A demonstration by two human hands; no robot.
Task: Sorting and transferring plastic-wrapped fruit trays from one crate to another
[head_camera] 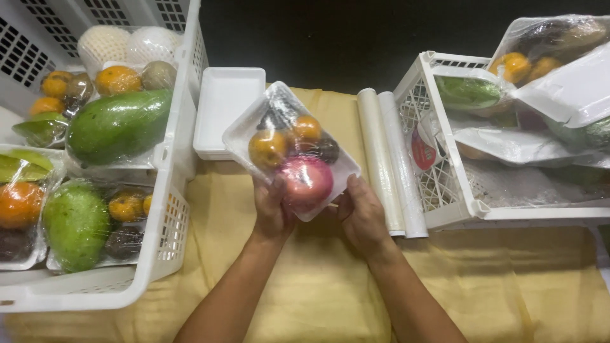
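Gripping the wrapped fruit tray (291, 152) by its near edge, your left hand (272, 213) and right hand (362, 216) hold it over open yellow cloth (305, 292) between two white crates (171, 190).

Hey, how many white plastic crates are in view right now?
2. One crate sits at the left, full of wrapped fruit trays. The other crate is at the right, beyond the film rolls. Both hands hold a wrapped tray between them.

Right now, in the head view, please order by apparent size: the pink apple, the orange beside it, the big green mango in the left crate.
1. Green mango
2. Pink apple
3. Orange
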